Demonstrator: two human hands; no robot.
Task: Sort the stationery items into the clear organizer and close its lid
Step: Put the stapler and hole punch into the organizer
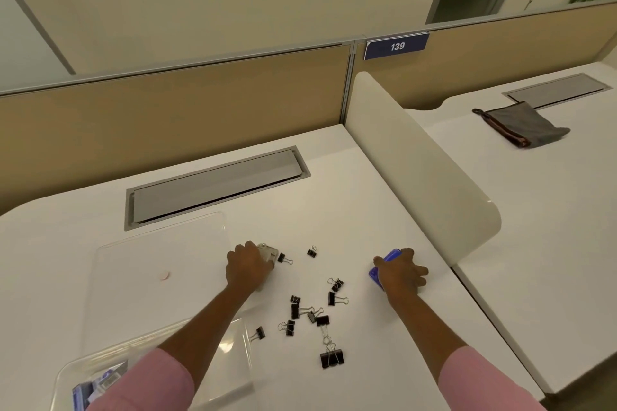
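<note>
The clear organizer (233, 374) sits at the lower left of the white desk, with small blue and white items inside; my left sleeve hides part of it. Its clear lid (160, 243) lies open and flat behind it. My left hand (247, 269) is closed over a small clear plastic item (268, 252) just right of the lid. My right hand (399, 272) grips a blue item (389, 259) near the white divider. Several black binder clips (322, 310) lie scattered between my hands.
A white curved divider (424, 157) bounds the desk on the right. A grey cable hatch (217, 183) is set into the desk behind. A small pink mark (164, 275) shows on the lid. A grey pouch (522, 125) lies on the neighbouring desk.
</note>
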